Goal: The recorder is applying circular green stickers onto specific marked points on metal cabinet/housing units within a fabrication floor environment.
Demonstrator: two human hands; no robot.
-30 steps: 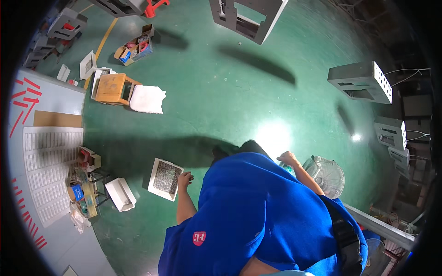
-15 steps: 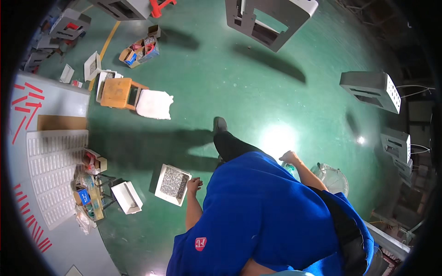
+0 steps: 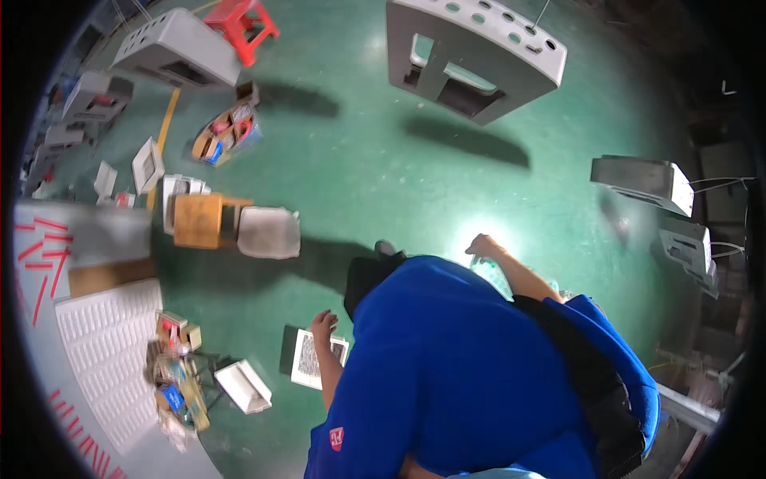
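My left hand (image 3: pixel 323 326) hangs beside my blue top, fingers loosely bent and slightly apart, with nothing in it. Below it on the floor is a white tray (image 3: pixel 306 374) filled with small grey pieces; my forearm partly covers it. On the other side, my right hand (image 3: pixel 482 246) is closed on a see-through, pale green plastic thing (image 3: pixel 493 276), which hangs below the fingers. My forearm and top hide part of it, and I cannot tell whether it is a bag or a bottle.
At left stand a wooden stool (image 3: pixel 197 221), a pale cushioned seat (image 3: pixel 269 232) and a table (image 3: pixel 88 259) with a white slotted panel (image 3: pixel 108 343). A white bin (image 3: pixel 243 386) sits nearby. Grey metal housings hang ahead (image 3: pixel 472 68) and at right (image 3: pixel 645 182). A red stool (image 3: pixel 243 30) stands far left.
I have moved forward: the stool, boxes and hanging housings sit lower in view. My right hand has risen slightly, still gripping the green plastic. My left hand has swung slightly left.
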